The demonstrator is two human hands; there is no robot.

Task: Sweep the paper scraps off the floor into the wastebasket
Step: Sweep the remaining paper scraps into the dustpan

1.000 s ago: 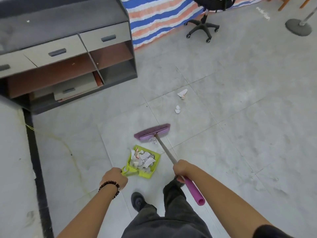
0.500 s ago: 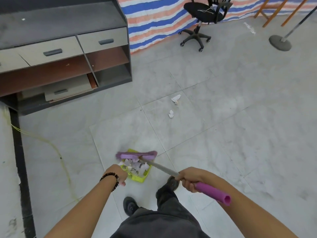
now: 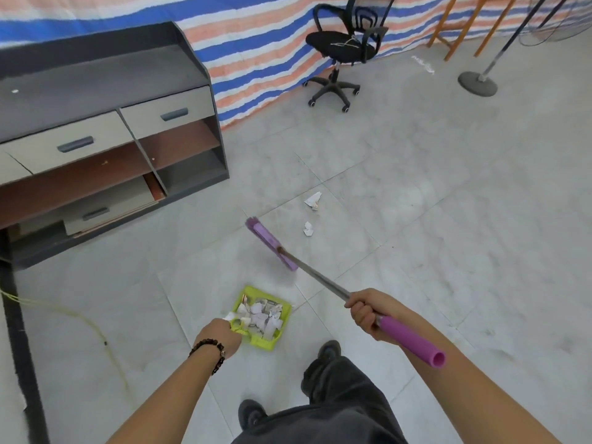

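Open tiled floor [image 3: 448, 193] stretches ahead and right, bounded left by the cabinet [image 3: 105, 149]. The left hand [image 3: 221, 336] grips the green dustpan [image 3: 266, 318], full of paper scraps [image 3: 261, 315]. The right hand [image 3: 365, 312] clasps the broom [image 3: 272, 243], its head just beside two loose scraps [image 3: 309, 229].

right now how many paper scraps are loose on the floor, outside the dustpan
2. The farther scrap lies beyond the broom head; the nearer scrap sits just right of it. Others may be out of view.
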